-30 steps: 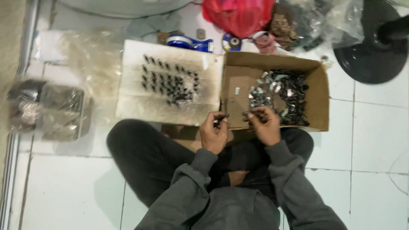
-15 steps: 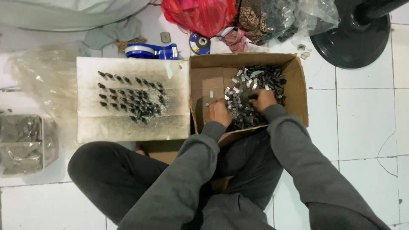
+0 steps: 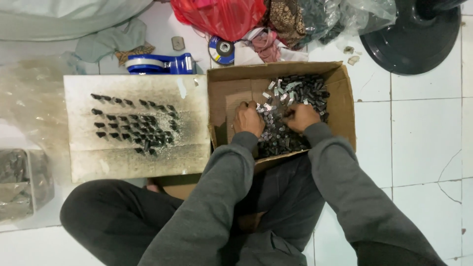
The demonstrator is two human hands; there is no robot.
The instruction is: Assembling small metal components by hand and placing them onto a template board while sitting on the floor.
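Both hands are inside the cardboard box (image 3: 345, 106). Left hand (image 3: 248, 119) and right hand (image 3: 300, 117) rest curled on the heap of small metal parts (image 3: 290, 98). Whether either grips a part cannot be told.

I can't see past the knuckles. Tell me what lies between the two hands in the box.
In the head view, small dark and silvery metal pieces fill the gap between left hand and right hand.

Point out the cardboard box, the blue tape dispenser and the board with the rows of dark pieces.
cardboard box (image 3: 345, 106): head view, right wall.
blue tape dispenser (image 3: 160, 64): head view, middle of its body.
board (image 3: 133, 165): head view, bare lower part below the rows.
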